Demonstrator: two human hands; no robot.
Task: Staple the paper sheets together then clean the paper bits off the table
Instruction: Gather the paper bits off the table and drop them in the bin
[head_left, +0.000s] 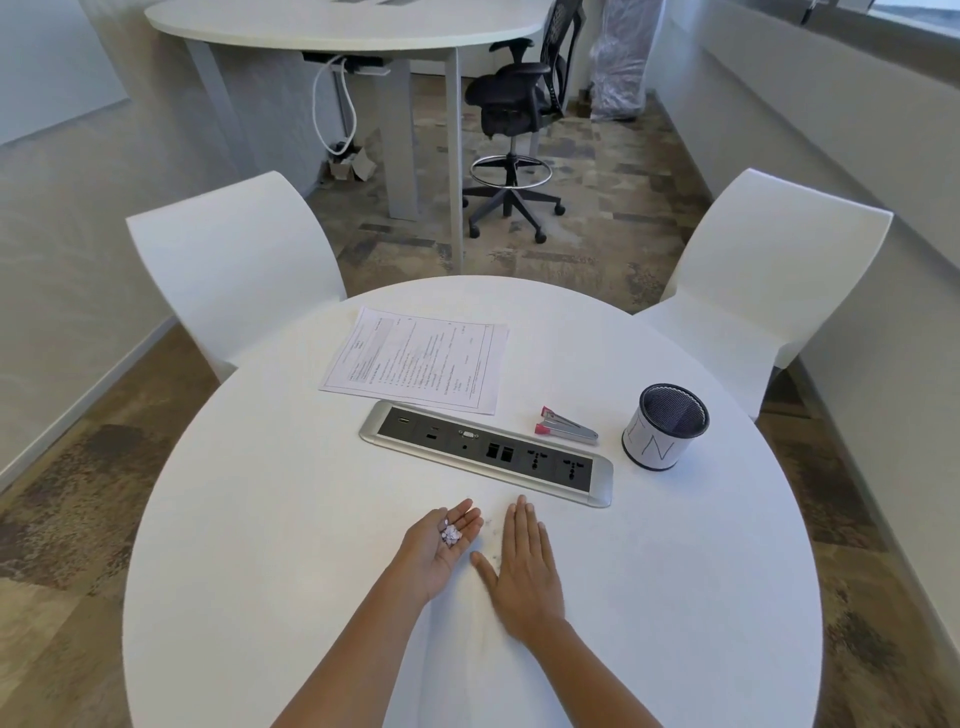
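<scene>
A: Where's everything?
B: White table (311, 571) fills lower frame. Paper sheets (415, 358) at centre, just behind socket panel (485, 452).
A: Hands?
B: Your right hand (522, 566) lies flat, palm down, holding nothing. Your left hand (441, 545) is palm up, loosely cupped. Stapler (566, 425) lies right of centre. Paper bits (451, 534) sit in your left palm.

Just ahead of the left hand (441, 545) and right hand (522, 571), a low socket panel (485, 452) crosses the table (260, 519). Beyond it, the stapler (566, 427) and a mesh cup (665, 428) stand ahead-right and the paper sheets (415, 358) lie ahead-left. Bare tabletop spreads outward of either hand.
</scene>
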